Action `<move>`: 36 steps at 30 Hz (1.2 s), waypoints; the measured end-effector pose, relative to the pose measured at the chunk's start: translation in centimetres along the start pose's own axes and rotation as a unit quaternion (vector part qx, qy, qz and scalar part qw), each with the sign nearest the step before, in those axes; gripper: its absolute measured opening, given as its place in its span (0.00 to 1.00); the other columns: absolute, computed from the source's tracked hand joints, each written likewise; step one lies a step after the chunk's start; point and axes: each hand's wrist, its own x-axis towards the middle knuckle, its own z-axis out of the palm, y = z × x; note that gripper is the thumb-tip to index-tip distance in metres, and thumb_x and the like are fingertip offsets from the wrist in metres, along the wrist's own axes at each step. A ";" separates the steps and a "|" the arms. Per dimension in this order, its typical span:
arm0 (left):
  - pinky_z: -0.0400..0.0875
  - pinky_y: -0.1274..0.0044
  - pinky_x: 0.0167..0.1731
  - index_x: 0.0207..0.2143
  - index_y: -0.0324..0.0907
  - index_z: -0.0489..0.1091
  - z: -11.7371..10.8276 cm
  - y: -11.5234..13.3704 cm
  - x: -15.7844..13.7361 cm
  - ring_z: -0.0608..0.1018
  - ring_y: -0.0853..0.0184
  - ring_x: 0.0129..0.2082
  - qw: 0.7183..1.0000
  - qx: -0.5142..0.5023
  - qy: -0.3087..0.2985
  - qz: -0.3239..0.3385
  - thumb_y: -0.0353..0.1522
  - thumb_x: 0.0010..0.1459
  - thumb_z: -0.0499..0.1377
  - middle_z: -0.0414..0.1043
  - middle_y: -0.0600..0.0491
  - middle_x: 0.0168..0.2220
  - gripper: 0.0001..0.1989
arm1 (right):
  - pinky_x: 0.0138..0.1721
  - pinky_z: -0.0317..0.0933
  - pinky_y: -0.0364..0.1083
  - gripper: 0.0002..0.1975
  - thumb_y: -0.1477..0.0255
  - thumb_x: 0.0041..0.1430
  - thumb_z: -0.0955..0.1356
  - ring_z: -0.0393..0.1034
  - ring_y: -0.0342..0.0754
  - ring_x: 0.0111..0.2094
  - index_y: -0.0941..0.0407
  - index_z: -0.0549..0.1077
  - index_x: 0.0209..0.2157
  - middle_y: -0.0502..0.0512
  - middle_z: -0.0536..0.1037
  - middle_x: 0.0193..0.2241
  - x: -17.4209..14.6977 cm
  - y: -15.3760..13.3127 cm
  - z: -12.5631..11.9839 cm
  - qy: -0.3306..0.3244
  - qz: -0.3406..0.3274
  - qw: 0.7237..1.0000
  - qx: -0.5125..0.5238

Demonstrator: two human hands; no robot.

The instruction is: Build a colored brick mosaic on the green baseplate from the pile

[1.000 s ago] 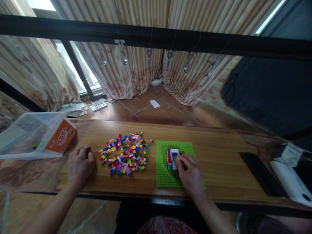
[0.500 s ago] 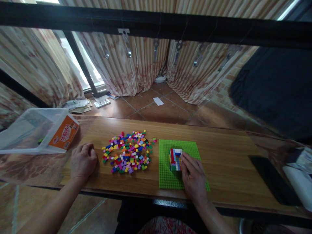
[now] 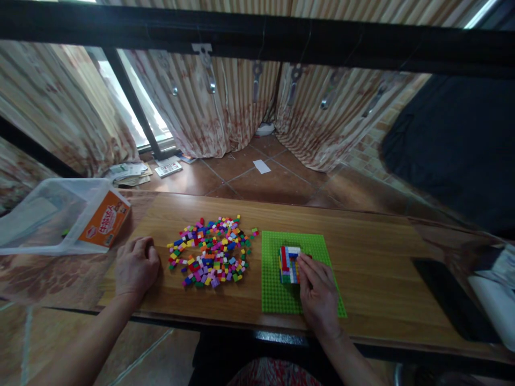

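A small hollow structure of toy building bricks [image 3: 285, 261], with red, white, blue and green parts, stands on a green studded baseplate [image 3: 277, 297]. My right hand [image 3: 319, 289] is at its right side, thumb and fingers pinched together on a brick at the top edge. The fingers cover most of that brick and the structure's right wall. My left hand [image 3: 137, 265] rests on the wooden board, fingers curled in with nothing visible in them. Between the hands lies a loose spread of small multicoloured bricks [image 3: 217, 254], apart from the left hand.
A clear plastic box [image 3: 52, 244] with an orange label stands at the left end. On the right lies a dark flat slab [image 3: 450, 297], beside a white object [image 3: 494, 300]. A dark bar [image 3: 257, 40] with hanging hooks crosses above the board [image 3: 378, 257].
The camera view has shifted very slightly. My right hand stays at the brick structure with its fingertips moved a little; the left hand has not moved.
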 end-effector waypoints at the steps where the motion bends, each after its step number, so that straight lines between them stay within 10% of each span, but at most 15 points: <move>1: 0.62 0.68 0.53 0.44 0.37 0.70 0.0 0.0 0.0 0.71 0.57 0.48 1.000 -0.002 0.003 0.001 0.34 0.59 0.47 0.71 0.44 0.47 0.17 | 0.49 0.64 0.54 0.14 0.73 0.63 0.63 0.69 0.51 0.47 0.53 0.75 0.48 0.56 0.78 0.46 0.0 0.0 0.0 0.000 0.004 1.000 0.003; 14: 0.64 0.66 0.51 0.42 0.38 0.70 0.3 -0.5 0.1 0.72 0.55 0.46 0.999 0.013 0.015 0.026 0.34 0.58 0.46 0.72 0.43 0.45 0.17 | 0.50 0.62 0.57 0.19 0.61 0.63 0.60 0.70 0.54 0.47 0.57 0.74 0.46 0.62 0.76 0.45 3.7 1.8 -2.1 0.035 0.190 0.978 0.082; 22: 0.65 0.66 0.50 0.42 0.38 0.70 0.7 -0.7 0.2 0.72 0.54 0.45 0.999 0.004 0.030 0.029 0.34 0.58 0.46 0.72 0.42 0.44 0.17 | 0.54 0.57 0.52 0.21 0.63 0.65 0.56 0.66 0.53 0.51 0.59 0.73 0.47 0.62 0.75 0.47 10.5 -1.1 1.7 -0.124 0.072 0.989 -0.041; 36: 0.65 0.68 0.49 0.40 0.42 0.70 0.1 -0.1 -0.4 0.70 0.57 0.44 0.999 -0.034 0.024 0.001 0.31 0.57 0.49 0.71 0.46 0.43 0.13 | 0.58 0.45 0.58 0.30 0.55 0.65 0.55 0.56 0.58 0.59 0.61 0.63 0.57 0.65 0.67 0.57 8.7 -2.3 5.3 -0.250 0.011 0.949 -0.190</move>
